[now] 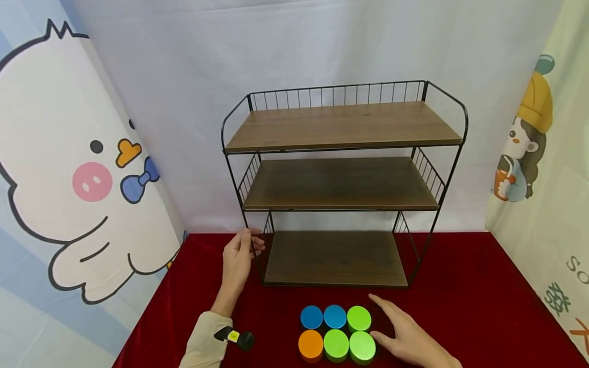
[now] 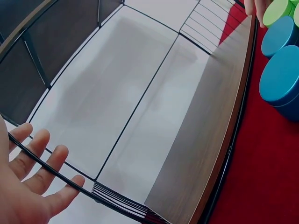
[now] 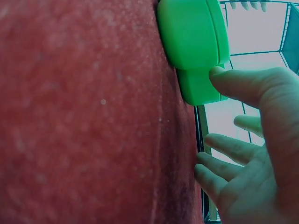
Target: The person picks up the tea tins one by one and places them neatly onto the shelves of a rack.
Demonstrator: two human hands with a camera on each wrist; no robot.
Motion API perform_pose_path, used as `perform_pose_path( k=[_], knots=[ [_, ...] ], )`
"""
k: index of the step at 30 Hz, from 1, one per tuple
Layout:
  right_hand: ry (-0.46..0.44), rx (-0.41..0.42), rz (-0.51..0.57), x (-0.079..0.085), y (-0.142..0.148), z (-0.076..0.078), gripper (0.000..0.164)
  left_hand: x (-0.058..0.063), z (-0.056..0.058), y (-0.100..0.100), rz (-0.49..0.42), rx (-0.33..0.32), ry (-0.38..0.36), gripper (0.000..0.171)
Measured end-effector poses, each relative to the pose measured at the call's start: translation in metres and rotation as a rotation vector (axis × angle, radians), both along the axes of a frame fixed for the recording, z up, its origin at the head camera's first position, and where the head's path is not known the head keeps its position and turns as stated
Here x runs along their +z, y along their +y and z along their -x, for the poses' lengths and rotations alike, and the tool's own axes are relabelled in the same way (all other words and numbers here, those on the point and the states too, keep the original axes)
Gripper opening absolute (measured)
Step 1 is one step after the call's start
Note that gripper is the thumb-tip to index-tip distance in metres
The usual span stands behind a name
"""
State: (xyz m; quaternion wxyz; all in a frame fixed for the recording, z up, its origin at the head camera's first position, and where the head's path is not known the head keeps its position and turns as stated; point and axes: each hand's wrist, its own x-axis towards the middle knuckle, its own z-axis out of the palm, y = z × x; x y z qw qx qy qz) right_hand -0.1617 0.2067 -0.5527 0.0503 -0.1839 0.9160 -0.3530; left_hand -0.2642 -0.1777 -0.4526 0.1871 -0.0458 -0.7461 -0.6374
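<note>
A three-tier wire shelf rack (image 1: pixel 340 184) with wooden boards stands at the back. My left hand (image 1: pixel 238 255) is at its left front post, the fingers loosely bent round the black wire (image 2: pixel 51 170). In front of the rack stand round lidded tins in two rows. At the back are two blue tins (image 1: pixel 312 318) and a green tin (image 1: pixel 359 318); in front are an orange tin (image 1: pixel 311 346) and two green tins (image 1: pixel 362 347). My right hand (image 1: pixel 407 332) is beside the right-hand green tins, fingers spread, the thumb (image 3: pixel 233 84) right at a green tin (image 3: pixel 194 35).
Dark red cloth (image 1: pixel 460 296) covers the table. Behind the rack hangs a pale curtain (image 1: pixel 202 128); printed cartoon curtains (image 1: pixel 46 143) flank both sides. A strap with a black device (image 1: pixel 234 337) sits on my left sleeve.
</note>
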Motion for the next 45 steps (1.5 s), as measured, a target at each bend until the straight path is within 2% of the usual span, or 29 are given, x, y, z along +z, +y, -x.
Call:
perform_pose_path(
  k=[10, 17, 20, 25, 31, 38, 45],
  knots=[
    [0.005, 0.106, 0.019, 0.003, -0.008, 0.012, 0.068, -0.002, 0.001, -0.001, -0.032, 0.002, 0.001, 0.050],
    [0.100, 0.228, 0.041, -0.001, -0.015, 0.014, 0.071, -0.003, 0.001, -0.002, 0.023, 0.019, -0.018, 0.053],
    [0.114, 0.252, 0.052, -0.002, -0.016, 0.013, 0.067, -0.003, 0.001, -0.002, 0.031, 0.020, -0.020, 0.053],
    [0.133, 0.255, 0.070, 0.000, -0.018, 0.013, 0.059, -0.003, 0.002, -0.003, 0.027, 0.012, -0.036, 0.052],
    [0.159, 0.222, 0.081, 0.003, -0.016, 0.014, 0.058, -0.001, 0.001, -0.005, -0.009, -0.029, -0.042, 0.054],
    [0.110, 0.176, 0.104, 0.005, -0.013, 0.015, 0.059, 0.001, 0.001, -0.005, -0.052, -0.061, -0.079, 0.052],
    [0.077, 0.152, 0.142, 0.010, -0.011, 0.019, 0.062, 0.003, 0.000, -0.008, -0.032, -0.076, -0.098, 0.051]
  ],
)
